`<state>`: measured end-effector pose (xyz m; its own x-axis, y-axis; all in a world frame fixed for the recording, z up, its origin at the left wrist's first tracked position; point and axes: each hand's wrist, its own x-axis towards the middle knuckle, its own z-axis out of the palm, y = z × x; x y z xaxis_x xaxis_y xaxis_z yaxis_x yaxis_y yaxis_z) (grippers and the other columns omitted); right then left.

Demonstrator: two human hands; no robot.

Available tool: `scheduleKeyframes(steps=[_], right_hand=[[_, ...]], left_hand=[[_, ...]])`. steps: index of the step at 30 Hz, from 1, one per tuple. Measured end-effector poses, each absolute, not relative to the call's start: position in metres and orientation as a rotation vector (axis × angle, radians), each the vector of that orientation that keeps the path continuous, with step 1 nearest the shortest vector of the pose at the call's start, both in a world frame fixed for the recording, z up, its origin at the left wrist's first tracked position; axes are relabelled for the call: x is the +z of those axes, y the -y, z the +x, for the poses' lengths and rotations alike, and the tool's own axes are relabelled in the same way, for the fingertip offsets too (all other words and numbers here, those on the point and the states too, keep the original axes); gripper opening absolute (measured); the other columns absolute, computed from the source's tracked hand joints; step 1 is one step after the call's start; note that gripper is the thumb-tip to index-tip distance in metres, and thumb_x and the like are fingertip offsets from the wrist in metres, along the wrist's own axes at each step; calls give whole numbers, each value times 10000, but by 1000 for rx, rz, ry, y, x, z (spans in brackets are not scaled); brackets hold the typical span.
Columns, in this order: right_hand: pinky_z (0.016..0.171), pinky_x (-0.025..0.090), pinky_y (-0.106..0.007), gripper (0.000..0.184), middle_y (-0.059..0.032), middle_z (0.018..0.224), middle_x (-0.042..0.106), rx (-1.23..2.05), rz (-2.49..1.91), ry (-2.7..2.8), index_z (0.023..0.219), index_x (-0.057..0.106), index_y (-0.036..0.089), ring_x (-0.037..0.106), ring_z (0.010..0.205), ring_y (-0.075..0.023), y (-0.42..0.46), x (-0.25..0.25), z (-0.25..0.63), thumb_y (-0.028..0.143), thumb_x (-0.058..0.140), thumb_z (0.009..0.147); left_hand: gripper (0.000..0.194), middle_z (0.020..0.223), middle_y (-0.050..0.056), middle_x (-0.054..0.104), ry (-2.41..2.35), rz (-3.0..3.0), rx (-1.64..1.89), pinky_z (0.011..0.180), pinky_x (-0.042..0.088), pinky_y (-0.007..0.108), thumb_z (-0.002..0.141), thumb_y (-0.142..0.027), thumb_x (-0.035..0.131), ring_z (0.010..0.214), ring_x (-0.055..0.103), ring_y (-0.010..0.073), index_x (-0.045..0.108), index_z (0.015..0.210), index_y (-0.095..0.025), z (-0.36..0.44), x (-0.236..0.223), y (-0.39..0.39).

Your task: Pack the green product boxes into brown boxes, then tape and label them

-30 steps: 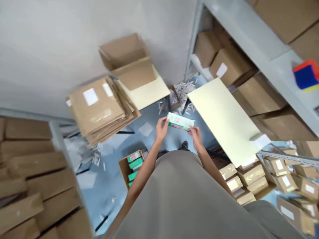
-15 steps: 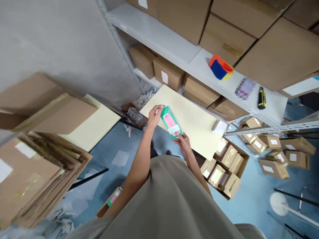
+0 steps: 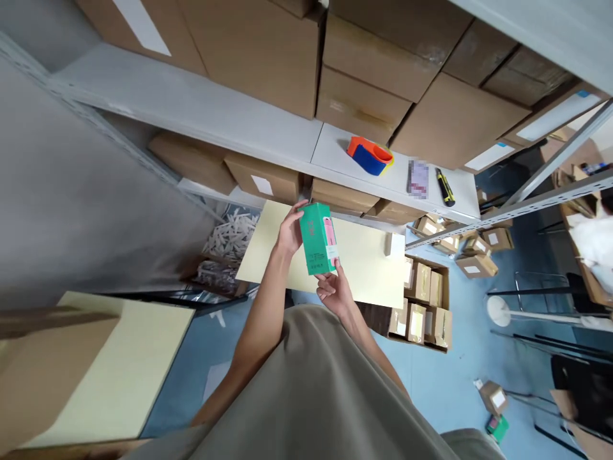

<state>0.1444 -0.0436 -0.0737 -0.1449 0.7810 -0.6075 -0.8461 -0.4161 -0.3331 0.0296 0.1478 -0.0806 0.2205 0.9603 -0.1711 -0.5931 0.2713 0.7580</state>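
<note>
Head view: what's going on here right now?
A person has a two-handed grip on a green box, held up in front of a pale tabletop. The left hand is at its upper end, the right hand at its lower end. To the right, an open carton holds small brown boxes.

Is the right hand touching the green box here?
Touching: in the head view, the right hand has its thumb against a lower corner of the green box.
</note>
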Motion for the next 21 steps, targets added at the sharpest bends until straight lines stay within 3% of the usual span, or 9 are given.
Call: scheduleKeyframes(steps=[3, 5, 9, 12, 14, 17, 21], right_hand=[[384, 347, -171, 619, -68, 843, 832, 1751, -969, -42, 809, 656, 192, 278, 410, -27, 23, -80, 122, 773, 725, 1009], [409, 411, -204, 638, -97, 922, 842, 1674, -1127, 45, 867, 674, 201, 402, 433, -53, 14, -87, 109, 829, 715, 970], [574, 596, -273, 643, -128, 1335, 770, 1253, -1510, 317, 1198, 668, 235, 746, 681, -140, 7, -90, 90, 795, 777, 901], [650, 633, -322, 756, -144, 1541, 657, 931, -1706, 615, 1435, 571, 282, 815, 870, -208, 6, -84, 81, 720, 818, 870], [707, 645, -353, 830, -142, 1537, 667, 782, -1831, 795, 1497, 542, 284, 816, 910, -233, 2, -81, 77, 656, 871, 832], [798, 658, -400, 793, -114, 1400, 744, 670, -1969, 881, 1472, 553, 260, 818, 859, -240, -6, -83, 77, 544, 890, 813], [789, 673, -396, 707, -43, 1172, 801, 799, -1835, 729, 1395, 563, 261, 821, 821, -232, -13, -90, 88, 462, 870, 791]], left_hand=[[480, 1108, 56, 836, -739, 672, 1112, 826, 592, 360, 662, -400, 946, 958, 771, 262, 766, 1075, -233, 15, -81, -171], [495, 1062, 49, 830, -758, 690, 1102, 807, 592, 353, 645, -401, 972, 923, 768, 252, 757, 1056, -229, 4, -84, -185], [505, 995, 26, 805, -814, 718, 1099, 751, 590, 321, 612, -408, 987, 832, 741, 208, 770, 1030, -227, -10, -92, -211], [483, 999, 26, 794, -884, 779, 1084, 712, 579, 303, 623, -396, 966, 807, 725, 193, 787, 1036, -223, -8, -100, -222], [447, 1002, 33, 790, -952, 840, 1092, 725, 581, 310, 655, -382, 939, 826, 729, 203, 796, 1046, -220, -1, -104, -225], [433, 1053, 56, 801, -1016, 1000, 1142, 860, 612, 359, 708, -375, 928, 963, 760, 250, 808, 1096, -225, 10, -104, -222], [707, 1246, 89, 811, -947, 1101, 1173, 1100, 578, 411, 751, -476, 993, 1258, 745, 296, 745, 1381, -273, 12, -96, -215]])
